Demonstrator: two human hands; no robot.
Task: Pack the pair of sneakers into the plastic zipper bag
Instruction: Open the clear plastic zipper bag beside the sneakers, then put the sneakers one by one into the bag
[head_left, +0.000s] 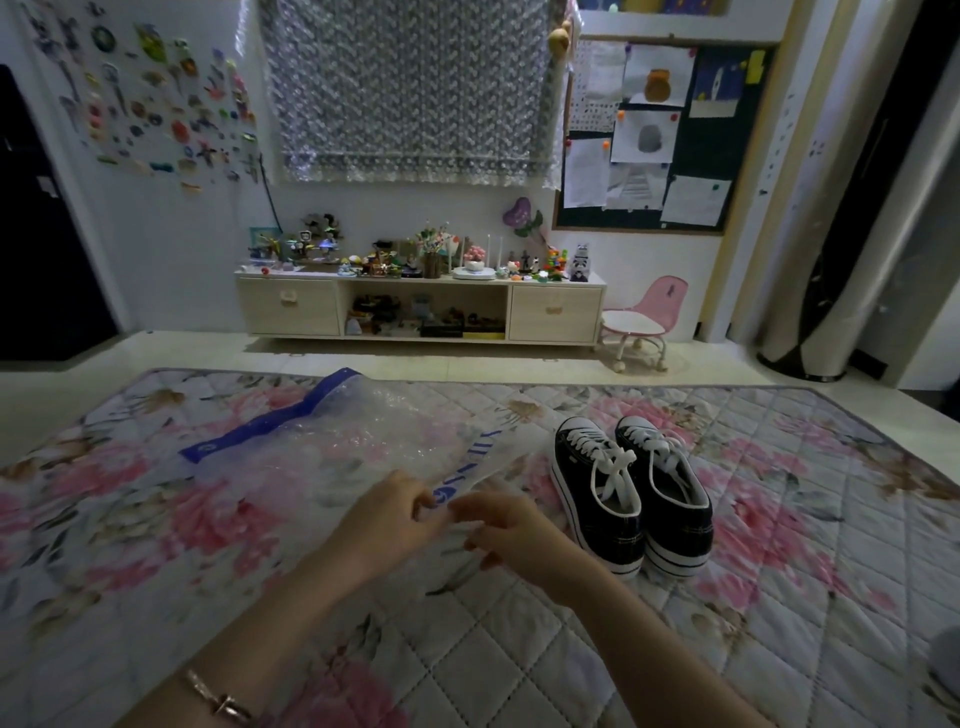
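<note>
A clear plastic zipper bag (332, 441) with blue bands lies flat on the quilted floral mat, left of centre. My left hand (387, 519) and my right hand (506, 530) both pinch its near edge by the blue-printed strip, fingertips almost touching. Two black sneakers with white laces and white soles stand side by side to the right of the bag, toes pointing away: the left sneaker (597, 493) and the right sneaker (665, 488). Neither hand touches them.
The floral mat (779, 545) covers the floor around me. Beyond it stand a low wooden cabinet (421, 306) crowded with figurines and a small pink wheeled chair (641, 322). A dark rounded thing (948, 660) sits at the far right edge.
</note>
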